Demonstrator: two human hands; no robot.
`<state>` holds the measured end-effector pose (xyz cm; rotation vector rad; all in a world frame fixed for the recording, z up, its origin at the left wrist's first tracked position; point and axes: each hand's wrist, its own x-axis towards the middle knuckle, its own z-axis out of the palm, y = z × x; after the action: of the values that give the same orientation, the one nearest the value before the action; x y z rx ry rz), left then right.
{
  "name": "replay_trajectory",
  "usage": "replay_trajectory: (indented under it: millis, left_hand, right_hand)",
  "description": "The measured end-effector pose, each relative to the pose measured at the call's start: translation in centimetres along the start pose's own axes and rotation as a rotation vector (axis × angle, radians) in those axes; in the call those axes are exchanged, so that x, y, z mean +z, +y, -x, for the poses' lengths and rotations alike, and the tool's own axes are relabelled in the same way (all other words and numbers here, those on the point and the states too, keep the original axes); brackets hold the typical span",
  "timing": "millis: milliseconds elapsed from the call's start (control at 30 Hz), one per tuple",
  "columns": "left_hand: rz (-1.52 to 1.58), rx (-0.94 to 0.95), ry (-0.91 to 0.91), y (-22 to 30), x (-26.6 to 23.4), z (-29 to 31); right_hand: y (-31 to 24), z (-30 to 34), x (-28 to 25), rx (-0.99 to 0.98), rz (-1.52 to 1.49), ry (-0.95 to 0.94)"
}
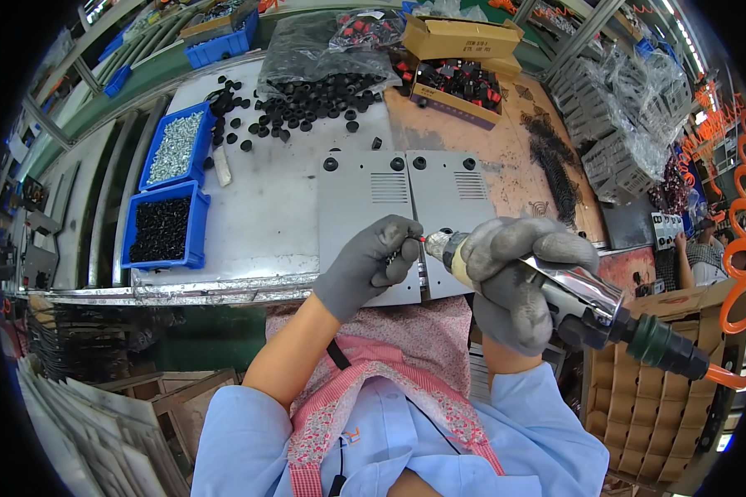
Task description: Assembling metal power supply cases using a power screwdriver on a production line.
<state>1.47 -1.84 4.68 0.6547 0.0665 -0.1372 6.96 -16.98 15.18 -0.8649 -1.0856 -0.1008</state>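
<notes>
My left hand [369,263], in a grey glove, is closed, with small dark screws [392,258] partly showing between curled fingers. Its thumb and forefinger pinch right at the red-tipped bit of an air screwdriver [584,291]. My gloved right hand [515,277] wraps round that screwdriver, which lies tilted, nose toward the left hand. An orange coiled hose [731,377] runs from its rear. Beneath both hands lie two grey metal panels, a left one [348,211] and a right one [443,214], side by side, with vent slots and black rubber feet [396,164] at their far corners.
Blue bins of silver fasteners [176,147] and black screws [162,230] stand at left. Loose black rubber feet [315,99] spill from a plastic bag. A carton of red-and-black parts [460,83] sits behind. Stacked grey parts [630,124] and another person [704,261] are at right.
</notes>
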Motion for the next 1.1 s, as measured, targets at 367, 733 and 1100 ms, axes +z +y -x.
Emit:
replay_trajectory:
  millis: [367,733,1100]
  left_hand:
    - [0.172,-0.031,0.011,-1.0,-0.2,-0.5]
    - [-0.246,0.122,0.028,-0.2,-0.2,-1.1]
    - [-1.646,0.332,0.545,4.3,-5.0,-10.6]
  right_hand:
    - [0.5,0.6,0.1,0.022,-0.011,-0.033]
    - [0.5,0.2,-0.3,-0.016,-0.044,0.002]
    - [1.9,-2.8,-3.9,-0.125,0.05,0.064]
